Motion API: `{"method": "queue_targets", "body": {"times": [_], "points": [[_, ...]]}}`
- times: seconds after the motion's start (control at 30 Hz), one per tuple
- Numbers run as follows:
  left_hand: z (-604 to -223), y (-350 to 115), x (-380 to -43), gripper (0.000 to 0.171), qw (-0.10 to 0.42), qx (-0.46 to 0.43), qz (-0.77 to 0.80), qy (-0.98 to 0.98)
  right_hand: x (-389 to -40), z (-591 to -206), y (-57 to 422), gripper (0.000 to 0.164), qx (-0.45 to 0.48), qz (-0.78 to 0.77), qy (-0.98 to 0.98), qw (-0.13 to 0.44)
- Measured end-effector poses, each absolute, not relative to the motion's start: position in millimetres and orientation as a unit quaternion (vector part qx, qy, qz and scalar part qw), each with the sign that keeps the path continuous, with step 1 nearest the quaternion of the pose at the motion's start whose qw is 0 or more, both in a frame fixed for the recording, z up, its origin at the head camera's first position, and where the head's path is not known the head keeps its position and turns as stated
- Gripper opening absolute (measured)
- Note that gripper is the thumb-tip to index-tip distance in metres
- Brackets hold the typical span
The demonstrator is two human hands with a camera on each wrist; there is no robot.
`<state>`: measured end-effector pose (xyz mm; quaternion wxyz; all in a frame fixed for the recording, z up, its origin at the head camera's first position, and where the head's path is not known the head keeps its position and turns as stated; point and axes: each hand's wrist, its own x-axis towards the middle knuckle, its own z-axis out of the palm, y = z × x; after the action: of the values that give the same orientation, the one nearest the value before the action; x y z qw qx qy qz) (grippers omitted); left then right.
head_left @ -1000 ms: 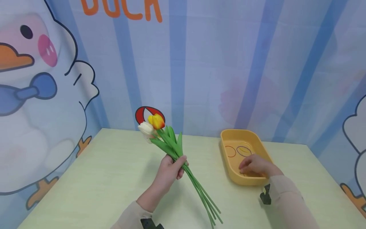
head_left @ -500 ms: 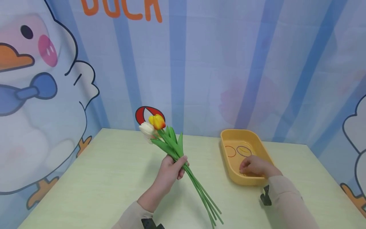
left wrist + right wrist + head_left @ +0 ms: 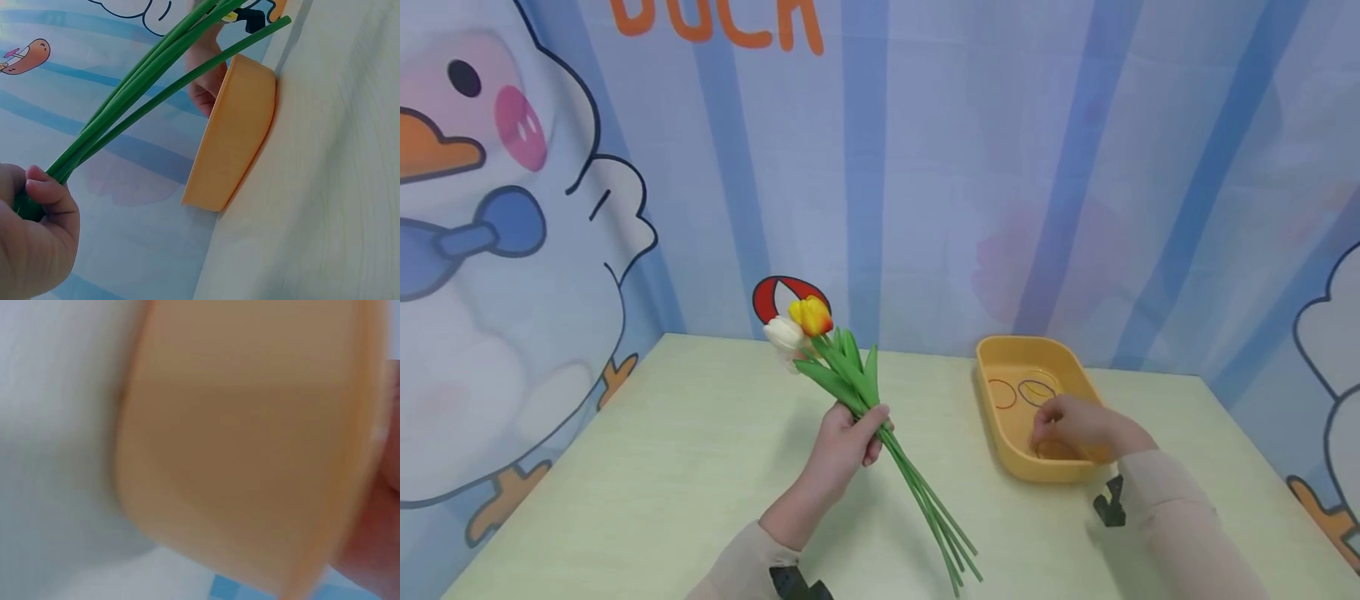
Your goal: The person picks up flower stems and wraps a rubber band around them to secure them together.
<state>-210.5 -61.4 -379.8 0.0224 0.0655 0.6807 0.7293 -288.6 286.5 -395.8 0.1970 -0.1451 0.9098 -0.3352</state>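
Note:
My left hand (image 3: 848,442) grips a bunch of tulips (image 3: 859,379) by the upper stems, fingers and thumb wrapped round them. A yellow-orange bloom and a white one show at the upper left, with a paler one partly hidden behind. The long green stems (image 3: 147,72) slant away past the fist in the left wrist view. My right hand (image 3: 1075,425) reaches into a yellow tray (image 3: 1000,446), thumb and fingertips pinched together at a thin brownish rubber band (image 3: 1060,452). The tray wall (image 3: 237,444) hides most of this hand in the right wrist view.
A red rubber band (image 3: 1003,393) and a purple one (image 3: 1037,393), overlapping a yellow one, lie in the tray's far half. The pale green table (image 3: 722,433) ends at a blue striped backdrop (image 3: 925,167) with a printed duck.
The right hand has lifted slightly and shifted right inside the tray, with a thin band now showing at its fingertips. The left hand and the tulips have stayed nearly still.

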Motion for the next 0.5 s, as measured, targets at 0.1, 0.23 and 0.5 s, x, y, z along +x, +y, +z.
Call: {"method": "queue_targets", "body": {"times": [0.1,0.23,0.5], "points": [[-378,-61,-210,0.023,0.023,0.064,0.731,0.679,-289,-383,284,0.008,-0.193,-0.291,0.921,0.174],[-377,-61,-210,0.023,0.022,0.062,0.734,0.676,-287,-368,280,0.010,-0.220,-0.271,0.923,0.162],[-372,-64,-212,0.022,0.018,0.061,0.737,0.672,-276,-338,270,0.009,-0.229,-0.244,0.933,0.130]]}}
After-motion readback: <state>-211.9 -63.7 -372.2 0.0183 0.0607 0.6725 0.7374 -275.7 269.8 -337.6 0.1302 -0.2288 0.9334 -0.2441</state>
